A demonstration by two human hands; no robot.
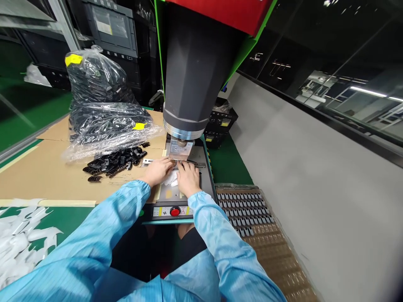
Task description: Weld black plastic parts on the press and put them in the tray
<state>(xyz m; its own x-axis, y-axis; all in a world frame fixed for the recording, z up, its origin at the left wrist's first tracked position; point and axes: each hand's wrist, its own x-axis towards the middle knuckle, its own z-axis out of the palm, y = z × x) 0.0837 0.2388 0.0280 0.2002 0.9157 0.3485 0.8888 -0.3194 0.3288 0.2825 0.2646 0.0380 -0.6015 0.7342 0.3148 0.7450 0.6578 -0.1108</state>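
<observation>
Both hands meet at the metal fixture under the press head (181,149). My left hand (159,170) reaches in from the left, fingers together and fingertips at the fixture's middle. Beside it my right hand (189,179) has bent fingers pressed down at the same spot. Whatever small part they pinch is hidden by the fingers. Just below, white pieces (171,178) lie on the machine's base plate (166,193), partly covered by my right hand. A metal bar (147,161) of the fixture sticks out left of my left hand.
Black plastic parts (116,161) are heaped on the cardboard (56,172), before filled clear bags (100,92). A red button (175,211) sits on the machine's front. White strips (25,239) lie at left. At right stands a tray (270,251) with rows of grey parts (244,209).
</observation>
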